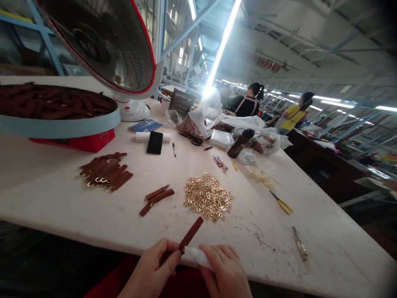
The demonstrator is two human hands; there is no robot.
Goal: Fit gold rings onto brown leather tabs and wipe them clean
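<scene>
At the front edge of the table, my left hand (158,265) pinches one end of a brown leather strip (192,234), whose free end points up and to the right. My right hand (225,267) is closed round a white tapered thing (198,256), perhaps a small glue bottle. Its tip meets or nearly meets the pinched end of the strip; I cannot tell which. Just beyond the hands lies a heap of small gold-coloured metal rings (207,195). A few loose brown strips (156,198) lie left of that heap. Further left is a pile of strips with rings (107,171).
A large round tray (62,126) of brown strips and a fan (133,107) stand at left. Behind are a phone (154,142), pen (174,149), scissors (196,141), dark bottle (241,143) and plastic bags (198,122). Pliers (281,203) and a knife-like tool (299,244) lie right. Two people are beyond.
</scene>
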